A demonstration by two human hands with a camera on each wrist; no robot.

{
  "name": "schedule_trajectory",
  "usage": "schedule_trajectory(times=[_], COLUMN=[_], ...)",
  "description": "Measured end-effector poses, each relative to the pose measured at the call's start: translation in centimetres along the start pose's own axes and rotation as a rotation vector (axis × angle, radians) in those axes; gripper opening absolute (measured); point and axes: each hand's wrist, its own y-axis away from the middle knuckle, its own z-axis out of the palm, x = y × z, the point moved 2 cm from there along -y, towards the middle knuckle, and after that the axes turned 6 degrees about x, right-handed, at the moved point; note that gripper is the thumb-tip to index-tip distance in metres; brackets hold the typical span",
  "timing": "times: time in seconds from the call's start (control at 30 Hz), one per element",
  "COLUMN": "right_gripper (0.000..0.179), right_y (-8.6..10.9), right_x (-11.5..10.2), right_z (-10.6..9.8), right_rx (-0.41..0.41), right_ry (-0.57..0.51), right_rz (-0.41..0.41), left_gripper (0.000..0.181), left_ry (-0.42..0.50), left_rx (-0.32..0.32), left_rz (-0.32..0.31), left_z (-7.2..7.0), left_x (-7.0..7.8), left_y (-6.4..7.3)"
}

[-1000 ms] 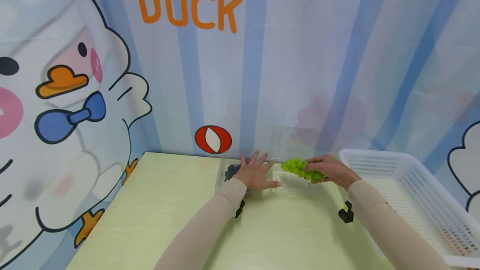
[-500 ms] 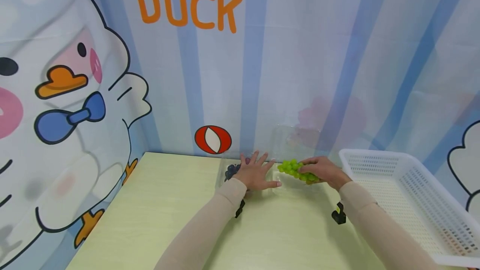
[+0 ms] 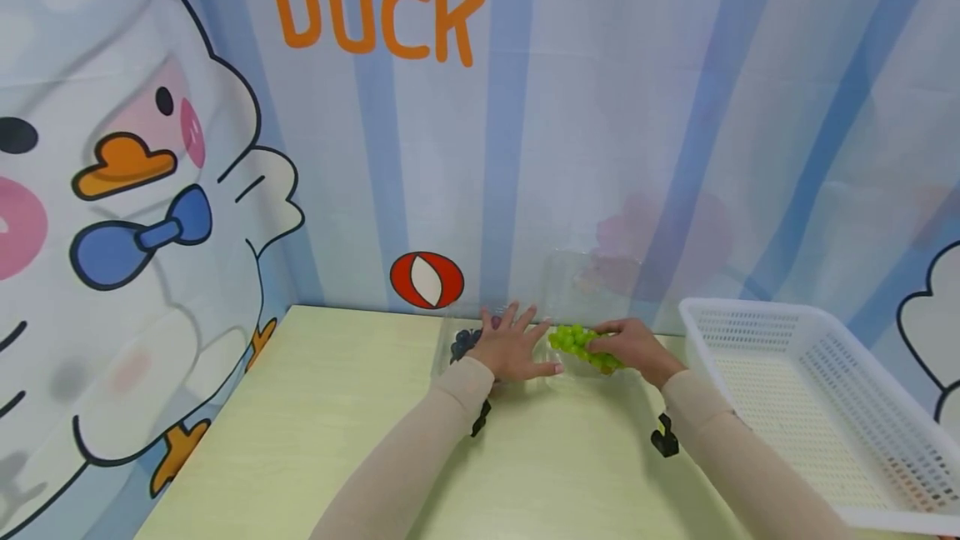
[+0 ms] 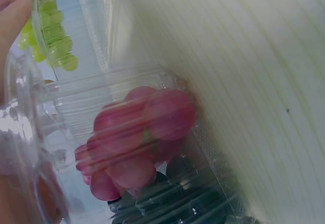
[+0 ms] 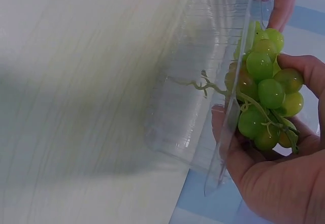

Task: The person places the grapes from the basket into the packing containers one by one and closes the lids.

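Note:
My right hand (image 3: 633,348) grips a bunch of green grapes (image 3: 573,340) over a clear plastic box (image 5: 177,122), its thumb and fingers round the bunch in the right wrist view. Part of the bunch overlaps the box's rim there, with a thin stem trailing. The box's clear lid (image 3: 558,277) stands raised at the back. To the left, my left hand (image 3: 512,352) rests with fingers spread on a shut clear box (image 3: 441,361). Inside lie red grapes (image 4: 122,132) and dark grapes (image 3: 463,343), partly hidden by this hand.
A white perforated plastic basket (image 3: 693,340) stands right of my right hand. Behind the pale wooden table (image 3: 322,407) hangs a striped blue curtain (image 3: 450,148) with a cartoon duck. Each wrist carries a small black mount (image 3: 665,437).
My right hand has moved left with the green grapes, from beside the basket to over the open box. My left hand has stayed in place.

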Motion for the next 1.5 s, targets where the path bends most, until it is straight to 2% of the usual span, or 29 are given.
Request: schedule_trajectory(times=[0.27,0.53,0.8,1.0,1.23,1.5], right_gripper=[0.054,0.05,0.047,0.046,0.048,0.045], right_y=[-0.4,-0.8,-0.6,-0.5,-0.6,-0.5], right_x=[0.6,1.6,1.7,1.2,1.1,1.0], right_z=[0.8,1.9,2.4,2.6,2.7,2.9], right_rx=[0.034,0.102,0.108,0.086,0.069,0.067], right_ry=[0.076,0.214,0.372,0.405,0.376,0.411], right_rz=[-0.028,-0.05,-0.116,-0.125,-0.096,-0.115], left_gripper=[0.091,0.091,0.091,0.091,0.091,0.091], left_ry=[-0.015,-0.018,-0.034,-0.039,-0.041,-0.015], left_rx=[0.003,0.006,0.009,0.005,0.003,0.007], left_rz=[0.011,0.016,0.012,0.005,-0.001,0.012], left_z=[0.0,-0.3,-0.3,-0.2,-0.3,-0.5], left_x=[-0.2,0.1,0.3,0.2,0.1,0.2], left_y=[-0.1,0.3,0.2,0.3,0.2,0.4])
